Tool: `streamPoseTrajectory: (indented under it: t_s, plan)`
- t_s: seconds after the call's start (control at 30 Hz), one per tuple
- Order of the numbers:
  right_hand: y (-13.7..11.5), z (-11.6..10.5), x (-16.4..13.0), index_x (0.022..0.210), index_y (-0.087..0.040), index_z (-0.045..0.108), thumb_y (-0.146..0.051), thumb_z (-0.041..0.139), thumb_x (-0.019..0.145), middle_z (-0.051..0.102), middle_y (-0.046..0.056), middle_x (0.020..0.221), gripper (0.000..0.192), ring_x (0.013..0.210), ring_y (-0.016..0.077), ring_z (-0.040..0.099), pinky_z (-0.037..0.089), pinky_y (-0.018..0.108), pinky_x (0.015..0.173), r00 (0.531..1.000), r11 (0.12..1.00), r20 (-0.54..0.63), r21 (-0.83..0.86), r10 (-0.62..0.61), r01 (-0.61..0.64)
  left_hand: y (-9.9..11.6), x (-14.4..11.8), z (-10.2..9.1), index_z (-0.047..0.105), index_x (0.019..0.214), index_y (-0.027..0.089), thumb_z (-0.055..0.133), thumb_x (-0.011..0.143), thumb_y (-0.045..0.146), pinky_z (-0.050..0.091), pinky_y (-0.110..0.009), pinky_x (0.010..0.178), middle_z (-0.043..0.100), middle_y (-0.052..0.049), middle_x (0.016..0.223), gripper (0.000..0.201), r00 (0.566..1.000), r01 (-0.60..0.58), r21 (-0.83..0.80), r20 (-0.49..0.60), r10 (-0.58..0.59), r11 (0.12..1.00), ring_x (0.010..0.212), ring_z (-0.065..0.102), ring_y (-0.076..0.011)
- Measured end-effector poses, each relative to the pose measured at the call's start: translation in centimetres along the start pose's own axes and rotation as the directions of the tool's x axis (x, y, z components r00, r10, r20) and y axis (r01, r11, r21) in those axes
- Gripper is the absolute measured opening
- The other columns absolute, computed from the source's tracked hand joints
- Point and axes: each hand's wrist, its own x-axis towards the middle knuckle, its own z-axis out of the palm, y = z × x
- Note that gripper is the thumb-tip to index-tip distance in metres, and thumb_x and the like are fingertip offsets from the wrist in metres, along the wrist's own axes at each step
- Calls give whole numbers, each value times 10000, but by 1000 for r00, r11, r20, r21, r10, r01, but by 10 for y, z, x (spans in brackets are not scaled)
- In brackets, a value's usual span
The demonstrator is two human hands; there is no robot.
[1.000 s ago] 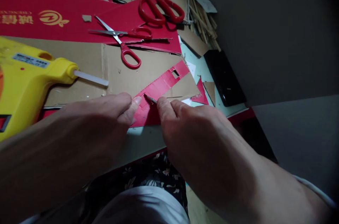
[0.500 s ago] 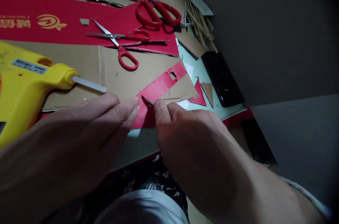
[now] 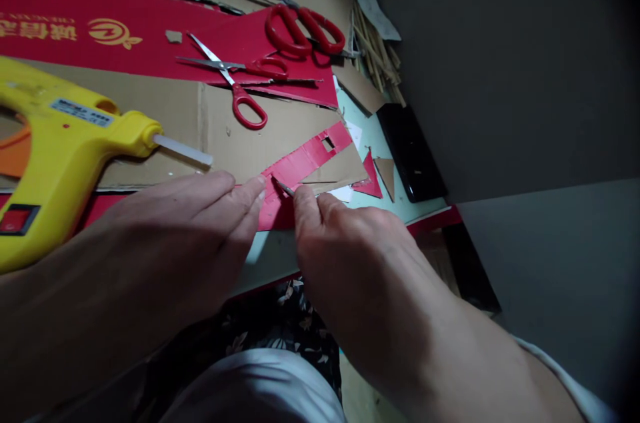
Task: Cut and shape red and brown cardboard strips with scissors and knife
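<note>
A red cardboard strip (image 3: 313, 153) with a small square hole near its far end lies slantwise over brown cardboard. My left hand (image 3: 210, 216) presses the strip's near part, fingers together and thumb hidden. In my right hand (image 3: 345, 243), the fingers are closed round a thin, pointed metal tool (image 3: 284, 187). Its tip touches the strip just beside my left fingertips. Most of the tool is covered by my right hand, so its exact kind cannot be made out.
A yellow glue gun (image 3: 85, 129) with a glue stick lies at left. Small red-handled scissors (image 3: 247, 106) and larger scissors (image 3: 290, 29) rest on red cardboard (image 3: 150, 16). A black phone-like object (image 3: 413, 153), cardboard scraps (image 3: 369, 176) and thin sticks (image 3: 377, 53) are at right.
The view has shifted slightly, bringing more of the glue gun into sight. Both hands stay at nearly the same place on the strip, with the tool's tip still against it.
</note>
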Motion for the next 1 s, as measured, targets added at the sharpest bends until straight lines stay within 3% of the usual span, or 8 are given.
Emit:
streamPoseTrajectory:
  t_s: [0.17,0.4,0.6,0.77,0.87,1.0]
  plan:
    - [3,4,-8,958,-162,755,70,477,717,652,44,688,435,411,160,447,263,311,447,994,997,-103,-66,-41,34,4,-3,10,364,1563,170,275,1010,224,471,-448,981,672,-97,1231,563,991,49,166,-132,-27,985,1107,593,-300]
    - [-1,8,-10,901,-166,758,91,469,718,636,26,633,428,382,164,438,181,332,433,996,993,-87,-118,-9,-1,16,1,7,340,1566,165,236,1052,232,463,-487,1074,666,-112,1308,528,989,143,138,-67,-135,980,1197,596,-306]
    - [0,11,-15,879,-169,730,52,525,671,573,0,571,367,339,174,412,138,326,415,993,995,-114,-91,21,-32,6,-2,11,215,1682,217,306,1031,210,484,-460,1073,658,-93,1318,657,987,79,125,-149,-60,989,1173,612,-304]
    - [3,17,-16,725,-219,648,42,525,634,522,4,531,302,313,198,358,106,356,433,986,1000,-168,-30,-2,-3,1,-6,8,184,1695,188,283,1029,209,453,-459,1076,632,-127,1383,673,998,36,124,-62,-28,992,1243,583,-333]
    - [9,21,-17,786,-200,660,37,500,648,557,17,570,319,336,196,372,135,362,446,980,1000,-199,10,-3,5,3,-2,5,286,1648,133,262,1025,188,472,-495,1010,659,-165,1360,626,999,12,110,-32,-8,994,1195,609,-360]
    - [24,24,-26,1037,-124,684,41,448,767,653,57,733,394,478,224,550,277,360,473,976,991,-215,118,-40,66,3,5,0,558,1403,39,277,1011,118,516,-487,826,737,-225,1246,489,998,57,191,23,-63,980,1023,665,-356]
